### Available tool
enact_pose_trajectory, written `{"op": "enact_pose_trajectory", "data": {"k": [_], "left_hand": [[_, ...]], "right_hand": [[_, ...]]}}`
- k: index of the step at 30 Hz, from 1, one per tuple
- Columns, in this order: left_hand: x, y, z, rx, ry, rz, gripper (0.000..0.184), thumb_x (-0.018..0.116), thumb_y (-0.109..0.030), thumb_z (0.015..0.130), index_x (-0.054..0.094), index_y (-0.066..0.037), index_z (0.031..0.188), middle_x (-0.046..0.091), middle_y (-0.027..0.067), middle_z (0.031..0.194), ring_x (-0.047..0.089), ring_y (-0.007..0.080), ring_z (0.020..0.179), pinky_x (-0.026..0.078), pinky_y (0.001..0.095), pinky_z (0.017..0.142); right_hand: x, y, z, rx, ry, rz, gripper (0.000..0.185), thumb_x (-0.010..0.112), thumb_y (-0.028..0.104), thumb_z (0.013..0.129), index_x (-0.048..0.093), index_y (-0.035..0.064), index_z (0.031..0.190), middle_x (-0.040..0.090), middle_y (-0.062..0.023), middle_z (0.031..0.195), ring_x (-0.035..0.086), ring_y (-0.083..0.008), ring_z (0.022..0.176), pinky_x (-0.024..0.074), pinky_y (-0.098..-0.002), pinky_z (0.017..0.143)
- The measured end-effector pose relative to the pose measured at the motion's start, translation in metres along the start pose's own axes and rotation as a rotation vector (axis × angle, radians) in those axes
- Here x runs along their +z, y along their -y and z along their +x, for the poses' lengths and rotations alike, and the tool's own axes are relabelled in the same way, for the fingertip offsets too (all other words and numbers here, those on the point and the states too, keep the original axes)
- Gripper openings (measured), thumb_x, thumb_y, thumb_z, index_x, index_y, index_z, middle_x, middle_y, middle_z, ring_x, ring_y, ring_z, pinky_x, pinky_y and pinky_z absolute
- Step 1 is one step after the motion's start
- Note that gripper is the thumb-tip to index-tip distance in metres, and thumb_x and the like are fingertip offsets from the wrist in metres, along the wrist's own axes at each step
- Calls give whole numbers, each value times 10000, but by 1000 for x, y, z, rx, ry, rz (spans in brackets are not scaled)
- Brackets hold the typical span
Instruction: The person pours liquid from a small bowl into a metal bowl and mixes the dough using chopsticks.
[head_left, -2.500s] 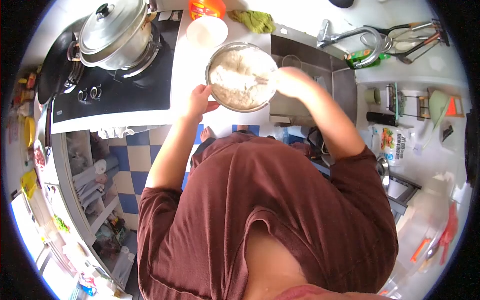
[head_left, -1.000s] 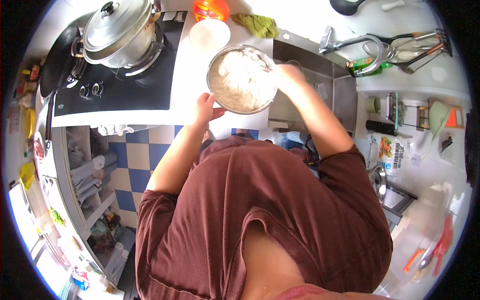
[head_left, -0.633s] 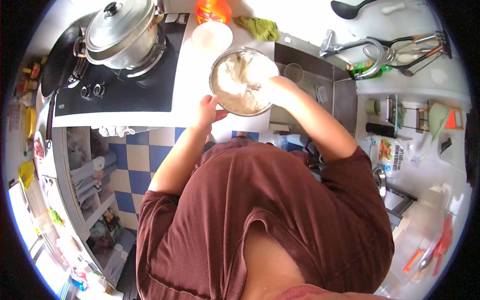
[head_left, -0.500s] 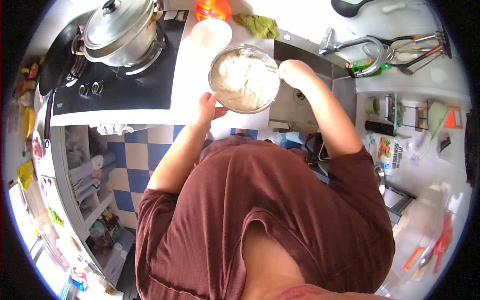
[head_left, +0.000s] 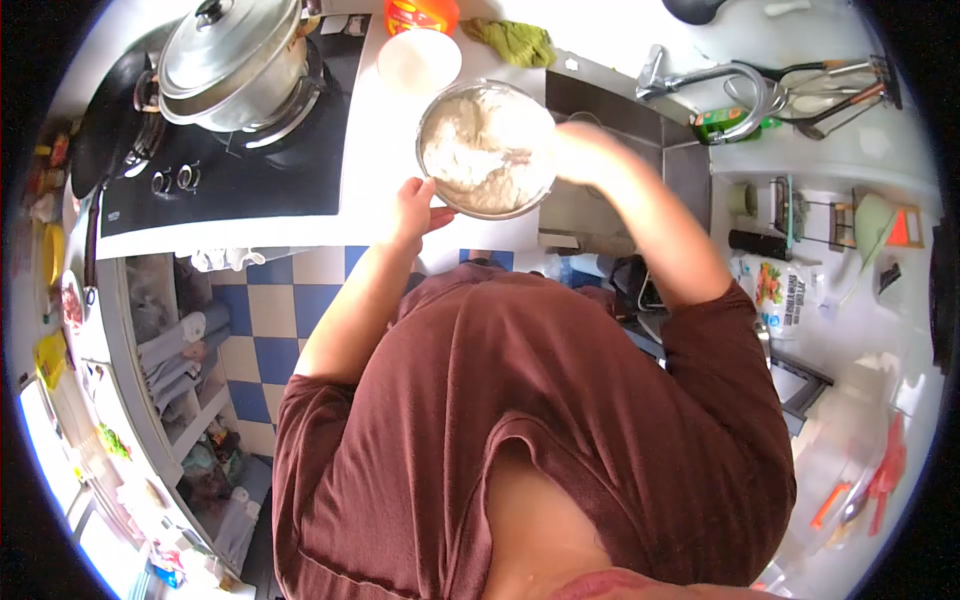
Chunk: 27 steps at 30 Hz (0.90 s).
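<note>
A round metal bowl [head_left: 425,180] holds a pale, sticky, lumpy batter [head_left: 470,165] and sits at the counter's edge beside the sink. My left hand [head_left: 415,208] grips the bowl's near left rim, thumb on top and fingers underneath. At the bowl's right rim is my right hand [head_left: 580,152], closed and smeared by motion. A thin blurred implement [head_left: 515,157] reaches from it into the batter; its kind cannot be made out. Just behind the bowl stands a white bowl [head_left: 420,60].
A lidded steel pot [head_left: 235,70] stands on the black hob [head_left: 250,180] at left, near a dark pan [head_left: 110,120]. The sink [head_left: 600,210] with its faucet [head_left: 710,80] lies to the right. A green cloth [head_left: 510,42] and an orange container [head_left: 422,15] are behind.
My right hand and its implement have moved within and beside the bowl, and the batter's surface has shifted. My left hand keeps its hold on the rim.
</note>
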<state>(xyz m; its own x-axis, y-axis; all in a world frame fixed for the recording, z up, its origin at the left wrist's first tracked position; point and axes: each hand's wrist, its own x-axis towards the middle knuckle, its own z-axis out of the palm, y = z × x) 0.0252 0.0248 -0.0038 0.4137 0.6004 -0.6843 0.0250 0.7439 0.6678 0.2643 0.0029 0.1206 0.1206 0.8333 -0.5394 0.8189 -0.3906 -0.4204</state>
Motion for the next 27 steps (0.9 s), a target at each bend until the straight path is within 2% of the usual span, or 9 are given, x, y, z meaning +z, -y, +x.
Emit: {"op": "enact_pose_trajectory", "data": {"k": [3, 8, 9, 13, 16, 21, 23, 25, 27], "left_hand": [[-1, -1, 0, 5, 23, -24, 269, 409, -214, 909, 423, -6, 1081, 536, 150, 983, 614, 273, 769, 547, 308, 627], [1, 0, 2, -13, 14, -53, 276, 409, -213, 910, 419, 1, 1085, 518, 153, 994, 606, 279, 769, 545, 313, 642], [1, 2, 0, -18, 22, -61, 280, 409, -213, 910, 417, 4, 1087, 519, 149, 991, 605, 280, 770, 544, 313, 645], [2, -3, -4, -23, 37, -69, 294, 401, -216, 912, 409, 10, 1099, 520, 140, 1010, 604, 283, 785, 541, 309, 648], [2, -7, 0, -16, 46, -63, 300, 399, -217, 912, 405, 11, 1107, 514, 149, 1035, 608, 281, 789, 541, 307, 648], [1, -1, -2, 10, 83, -100, 274, 378, -200, 913, 416, 34, 1050, 518, 179, 969, 622, 260, 752, 552, 289, 602], [2, -2, -5, 2, 70, -87, 276, 377, -200, 914, 416, 35, 1052, 519, 173, 976, 622, 259, 758, 546, 285, 589], [1, -4, -3, 13, 77, -60, 272, 380, -203, 913, 417, 31, 1048, 522, 165, 979, 623, 253, 757, 538, 284, 573], [-2, -1, -1, 23, 108, -15, 263, 389, -206, 912, 420, 23, 1037, 526, 155, 976, 623, 242, 750, 528, 285, 554]], "right_hand": [[-13, -44, 24, 105, 20, -494, 336, 521, 335, 777, 641, 21, 768, 596, -160, 668, 571, -257, 600, 458, -337, 581], [55, -38, 11, -48, -191, 202, 267, 531, 252, 778, 639, 27, 873, 615, -168, 774, 583, -235, 684, 477, -314, 671], [13, -16, -6, -48, 12, -331, 258, 529, 250, 783, 647, 33, 858, 616, -168, 761, 586, -250, 670, 480, -320, 666], [9, -30, 0, 153, -142, -528, 285, 534, 285, 778, 646, 28, 732, 612, -186, 740, 596, -313, 639, 483, -368, 623], [62, -34, 7, 40, -262, 440, 274, 530, 264, 768, 638, 15, 803, 620, -154, 755, 592, -266, 628, 468, -360, 587], [-7, -28, 1, 152, 18, -464, 271, 500, 233, 808, 638, 7, 752, 601, -152, 632, 573, -206, 543, 433, -382, 528], [43, -17, -8, -108, -304, -513, 276, 514, 247, 793, 630, 6, 726, 598, -155, 623, 566, -202, 514, 437, -379, 517], [48, 10, -9, 6, -284, 83, 232, 532, 213, 764, 612, 3, 703, 596, -124, 604, 552, -201, 491, 433, -356, 489], [0, 13, -8, 3, 131, -276, 230, 532, 209, 776, 609, 5, 703, 593, -98, 590, 548, -190, 491, 427, -342, 478]]}}
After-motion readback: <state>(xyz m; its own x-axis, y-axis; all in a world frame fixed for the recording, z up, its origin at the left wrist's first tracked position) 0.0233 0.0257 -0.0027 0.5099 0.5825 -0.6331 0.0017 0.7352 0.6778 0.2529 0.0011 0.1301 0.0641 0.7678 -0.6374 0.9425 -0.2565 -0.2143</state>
